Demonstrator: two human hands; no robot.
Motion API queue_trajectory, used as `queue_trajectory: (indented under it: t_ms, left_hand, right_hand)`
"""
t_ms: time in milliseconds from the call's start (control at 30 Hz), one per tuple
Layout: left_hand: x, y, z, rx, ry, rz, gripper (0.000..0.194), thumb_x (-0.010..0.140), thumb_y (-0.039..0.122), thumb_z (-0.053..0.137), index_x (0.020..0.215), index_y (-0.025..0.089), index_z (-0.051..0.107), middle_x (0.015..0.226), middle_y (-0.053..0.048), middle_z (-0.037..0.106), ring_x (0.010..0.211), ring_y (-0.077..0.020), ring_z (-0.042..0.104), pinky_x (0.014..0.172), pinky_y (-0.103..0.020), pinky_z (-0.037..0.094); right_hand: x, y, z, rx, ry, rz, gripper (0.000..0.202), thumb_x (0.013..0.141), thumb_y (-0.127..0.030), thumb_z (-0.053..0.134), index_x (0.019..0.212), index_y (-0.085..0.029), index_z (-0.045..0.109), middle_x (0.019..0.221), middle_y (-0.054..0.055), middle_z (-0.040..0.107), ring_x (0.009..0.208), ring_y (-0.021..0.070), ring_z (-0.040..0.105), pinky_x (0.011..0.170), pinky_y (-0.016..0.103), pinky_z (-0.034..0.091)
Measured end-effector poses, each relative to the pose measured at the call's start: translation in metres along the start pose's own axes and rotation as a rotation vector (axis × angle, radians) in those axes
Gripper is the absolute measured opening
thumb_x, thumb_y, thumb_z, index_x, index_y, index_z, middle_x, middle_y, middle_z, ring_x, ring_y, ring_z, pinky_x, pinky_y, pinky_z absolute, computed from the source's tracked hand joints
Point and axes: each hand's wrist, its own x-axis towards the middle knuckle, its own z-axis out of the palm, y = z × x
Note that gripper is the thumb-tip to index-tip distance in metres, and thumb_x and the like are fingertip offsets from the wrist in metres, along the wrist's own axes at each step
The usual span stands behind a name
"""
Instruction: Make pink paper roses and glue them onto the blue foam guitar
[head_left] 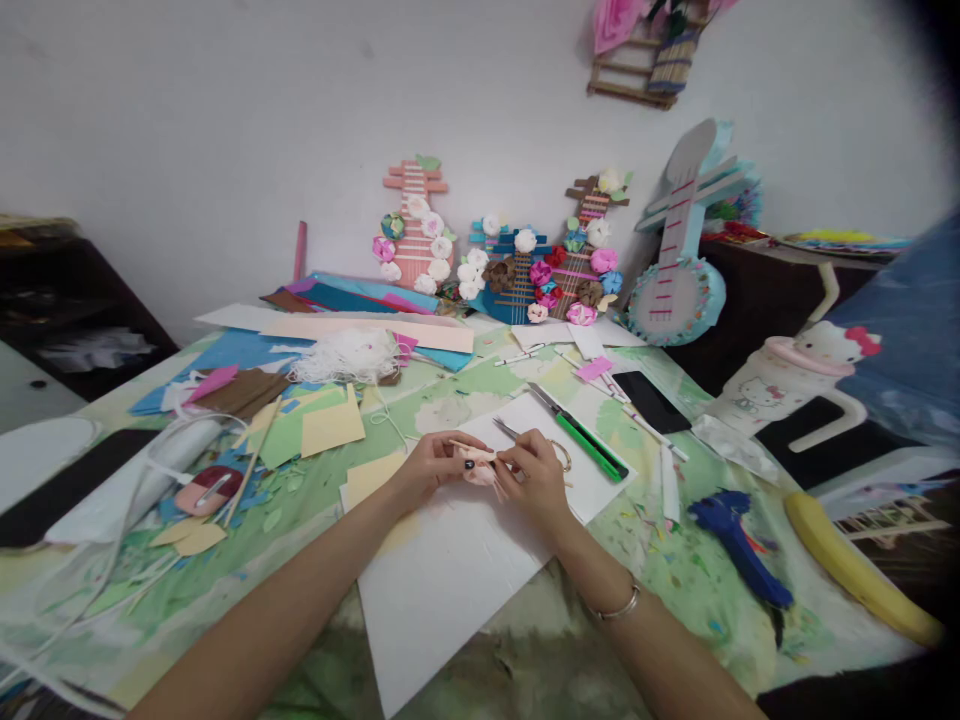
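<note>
A small pale pink paper piece point(480, 474) is held above the near part of a white sheet point(450, 590), pinched between the fingertips of the left hand point(439, 468) and the right hand point(534, 475); its exact shape is partly hidden by the fingers. A thin stick point(466, 446) is seen at its far edge, by the left hand. Scissors point(510, 430) are partly covered by the right hand, and a green cutter point(592, 448) is laid to the right of them. Farther left, a white yarn heap point(349, 357) is seen, and at the right a blue glue gun point(741, 548) is placed near a banana point(859, 568).
</note>
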Motion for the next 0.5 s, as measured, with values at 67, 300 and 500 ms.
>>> queue_trajectory:
  t_ms: [67,300,500]
  left_hand:
    - [0.0005,-0.0011,-0.0006,0.012,-0.001,0.004,0.039,0.055,0.017,0.077,0.093,0.011,0.068,0.091,-0.012,0.071,0.081,-0.0220,0.066,0.073,-0.031,0.050]
    - [0.0002,-0.0031,-0.0013,0.066,0.010,0.028,0.043,0.054,0.016,0.079,0.095,0.012,0.066,0.096,-0.011,0.070,0.087,-0.0232,0.065,0.078,-0.033,0.049]
    - [0.0005,-0.0040,-0.0018,0.084,0.023,0.049,0.041,0.055,0.018,0.080,0.094,0.011,0.067,0.091,-0.011,0.070,0.083,-0.0225,0.066,0.075,-0.031,0.050]
  right_hand:
    - [-0.0009,0.0012,0.0011,0.008,0.006,-0.001,0.013,0.078,-0.017,0.058,0.066,-0.017,0.062,0.071,0.001,0.046,0.064,0.0110,0.046,0.062,0.027,0.036]
    - [-0.0010,-0.0003,0.0013,0.012,-0.003,0.024,0.014,0.078,-0.017,0.057,0.065,-0.017,0.060,0.071,0.001,0.045,0.064,0.0110,0.046,0.063,0.027,0.035]
    - [0.0013,-0.0021,0.0001,0.021,0.008,-0.003,0.013,0.077,-0.015,0.057,0.064,-0.016,0.060,0.071,0.000,0.045,0.063,0.0104,0.046,0.062,0.026,0.034]
